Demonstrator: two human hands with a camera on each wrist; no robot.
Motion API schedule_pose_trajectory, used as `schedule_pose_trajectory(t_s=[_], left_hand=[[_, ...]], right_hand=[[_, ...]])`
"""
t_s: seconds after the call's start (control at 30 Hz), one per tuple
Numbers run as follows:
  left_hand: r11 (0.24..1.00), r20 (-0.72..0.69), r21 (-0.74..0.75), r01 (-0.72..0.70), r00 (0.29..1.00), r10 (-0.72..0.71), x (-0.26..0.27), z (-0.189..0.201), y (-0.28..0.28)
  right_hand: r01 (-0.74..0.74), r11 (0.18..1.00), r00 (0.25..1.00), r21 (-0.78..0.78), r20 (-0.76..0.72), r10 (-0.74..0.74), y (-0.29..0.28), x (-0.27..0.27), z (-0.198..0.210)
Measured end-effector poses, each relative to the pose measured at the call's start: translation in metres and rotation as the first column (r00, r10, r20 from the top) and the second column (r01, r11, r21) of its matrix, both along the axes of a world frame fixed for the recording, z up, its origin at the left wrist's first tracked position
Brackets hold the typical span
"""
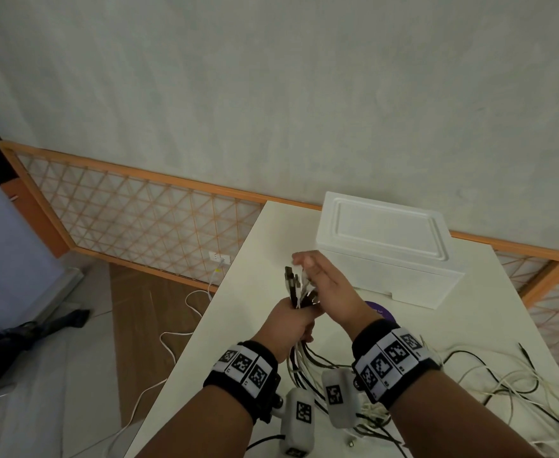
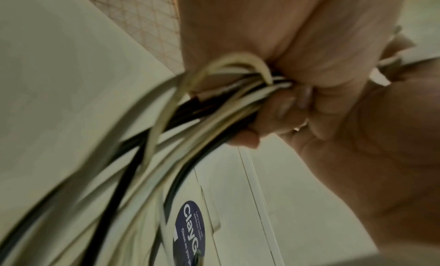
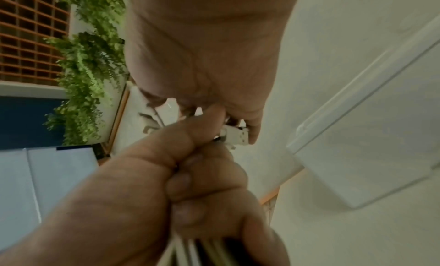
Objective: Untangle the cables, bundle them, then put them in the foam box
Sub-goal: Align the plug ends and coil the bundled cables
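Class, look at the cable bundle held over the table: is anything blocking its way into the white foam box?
Yes. The white foam box has its recessed lid on, closing the opening. The left hand grips the bundle of black and white cables; the right hand touches the plug ends. No object lies between bundle and box.

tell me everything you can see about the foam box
The foam box is white and looks like expanded foam. It is rectangular, with a lid that has a raised rim around a recessed panel. The lid is on, so the box is closed and its inside is hidden. It sits upright at the far end of the white table, beyond both hands. Neither hand nor any cable touches it. A notch shows at its lower front edge.
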State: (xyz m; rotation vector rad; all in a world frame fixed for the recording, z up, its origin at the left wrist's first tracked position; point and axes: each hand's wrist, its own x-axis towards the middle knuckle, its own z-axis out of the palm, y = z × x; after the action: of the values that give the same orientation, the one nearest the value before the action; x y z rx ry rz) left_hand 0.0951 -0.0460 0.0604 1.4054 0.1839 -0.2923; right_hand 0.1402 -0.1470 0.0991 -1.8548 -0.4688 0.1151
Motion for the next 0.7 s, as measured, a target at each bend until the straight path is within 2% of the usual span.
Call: schedule_pose_trajectory(t_s=[0.07, 0.2, 0.37, 0.5, 0.6, 0.7], left_hand=[[0.996, 0.015, 0.078, -0.049, 0.999, 0.047, 0.003, -0.001, 0.0], [0.993, 0.047, 0.107, -0.056, 0.998, 0.051, 0.003, -0.004, 0.002], [0.991, 0.106, 0.125, -0.043, 0.994, 0.03, 0.002, -0.006, 0.004], [0.994, 0.124, 0.108, 0.009, 0.992, -0.022, 0.0, -0.014, 0.005], [0.995, 0.137, 0.097, 0.007, 0.99, -0.021, 0.0, -0.015, 0.004], [0.999, 0.129, 0.045, -0.004, 0.992, -0.002, 0.001, -0.01, 0.005]], right_hand=[[0.046, 0.998, 0.998, 0.032, -0.048, -0.044, -0.001, -0.001, 0.0], [-0.048, 0.966, 0.998, -0.254, 0.032, 0.058, -0.003, 0.001, 0.001], [-0.075, 0.937, 0.994, -0.342, 0.046, 0.096, -0.002, 0.0, 0.005], [-0.056, 0.856, 0.988, -0.514, 0.095, 0.122, -0.001, 0.003, 0.009], [-0.001, 0.844, 0.984, -0.536, 0.152, 0.098, 0.0, 0.004, 0.014], [0.068, 0.876, 0.973, -0.478, 0.225, 0.048, 0.002, 0.002, 0.016]])
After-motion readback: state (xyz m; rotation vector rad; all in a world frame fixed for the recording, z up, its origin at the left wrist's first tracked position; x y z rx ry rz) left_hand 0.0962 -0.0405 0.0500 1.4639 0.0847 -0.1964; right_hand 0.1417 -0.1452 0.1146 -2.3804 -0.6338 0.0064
